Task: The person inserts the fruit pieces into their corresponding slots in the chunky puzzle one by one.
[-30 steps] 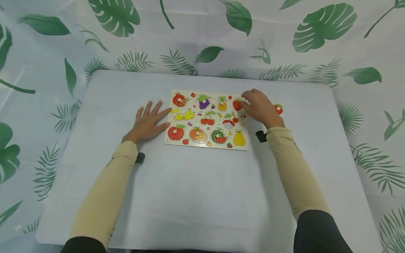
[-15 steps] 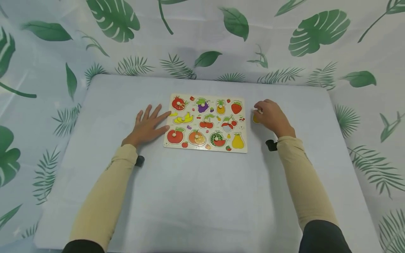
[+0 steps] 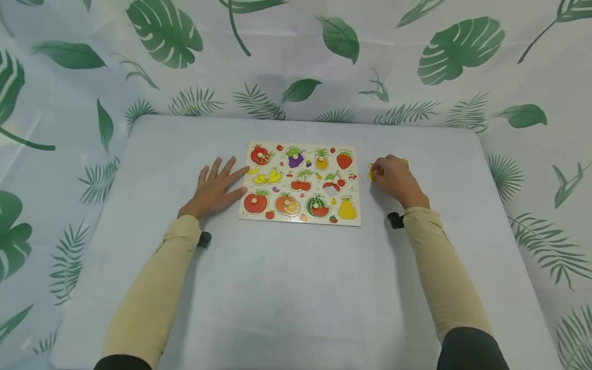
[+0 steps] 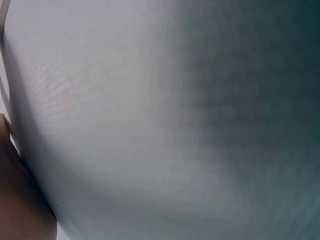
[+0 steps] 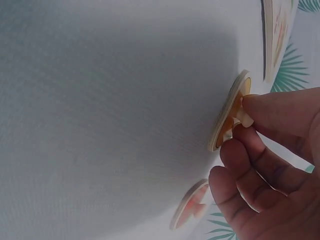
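A wooden fruit puzzle board (image 3: 277, 221) lies on the white table, with picture pieces on small knobs. My left hand (image 3: 213, 187) is flat with fingers spread, forefinger and thumb at the board's left edge; only a bit of skin (image 4: 25, 200) shows in the left wrist view. Right of the board, my right hand (image 3: 396, 180) pinches a yellow puzzle piece (image 5: 230, 120) by its knob, low over the table; I cannot tell whether it touches. Beside it lies a red puzzle piece (image 5: 190, 205), mostly hidden behind the hand in the head view. The strawberry (image 3: 344, 160) and pear (image 3: 347, 209) pictures show no knobs.
The white-covered table (image 3: 287, 288) stretches around the board on all sides. Behind it hangs a leaf-print cloth (image 3: 259, 51), which also covers both sides. Small dark cameras sit at both wrists.
My right hand moved right, away from the board's upper right corner, then settled slightly lower with the yellow puzzle piece. My left hand stays at the board's edge.
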A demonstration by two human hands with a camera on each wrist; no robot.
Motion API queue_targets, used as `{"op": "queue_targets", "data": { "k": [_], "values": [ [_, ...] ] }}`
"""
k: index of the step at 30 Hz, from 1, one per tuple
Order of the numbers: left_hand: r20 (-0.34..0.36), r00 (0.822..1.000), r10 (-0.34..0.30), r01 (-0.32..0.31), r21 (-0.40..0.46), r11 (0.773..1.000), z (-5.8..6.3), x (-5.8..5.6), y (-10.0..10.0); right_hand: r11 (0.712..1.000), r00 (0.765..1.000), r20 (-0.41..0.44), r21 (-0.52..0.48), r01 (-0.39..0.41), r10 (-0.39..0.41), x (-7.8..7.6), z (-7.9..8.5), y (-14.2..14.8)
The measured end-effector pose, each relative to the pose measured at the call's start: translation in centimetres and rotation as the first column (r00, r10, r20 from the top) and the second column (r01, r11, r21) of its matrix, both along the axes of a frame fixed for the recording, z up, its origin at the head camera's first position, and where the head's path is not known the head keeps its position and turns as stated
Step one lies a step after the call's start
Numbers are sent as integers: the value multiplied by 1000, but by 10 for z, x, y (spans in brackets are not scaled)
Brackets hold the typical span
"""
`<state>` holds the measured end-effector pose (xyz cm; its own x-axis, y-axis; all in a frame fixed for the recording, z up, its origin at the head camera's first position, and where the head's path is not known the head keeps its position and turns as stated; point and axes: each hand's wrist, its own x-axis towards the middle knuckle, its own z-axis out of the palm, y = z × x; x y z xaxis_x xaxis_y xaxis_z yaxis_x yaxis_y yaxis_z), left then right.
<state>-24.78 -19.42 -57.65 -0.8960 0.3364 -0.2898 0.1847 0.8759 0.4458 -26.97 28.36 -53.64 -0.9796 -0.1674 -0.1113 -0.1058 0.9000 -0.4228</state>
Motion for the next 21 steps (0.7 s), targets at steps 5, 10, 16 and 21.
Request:
{"op": "queue_targets", "data": {
  "k": [5,10,16,21],
  "values": [
    [4,1000,3,-3,-1,1000,-1,1,0,1000,1000,-28,-3,-7,7,2,-2,0],
    [2,1000,1,-1,4,1000,1,0,1,1000,998,-64,-23,-16,15,2,-3,2],
    [4,1000,6,-6,3,1000,-2,1,0,999,999,-49,-39,-7,5,4,-2,1],
    [3,1000,4,-4,-3,1000,-1,1,0,999,998,-57,-40,10,-12,8,4,-1]
  ]
}}
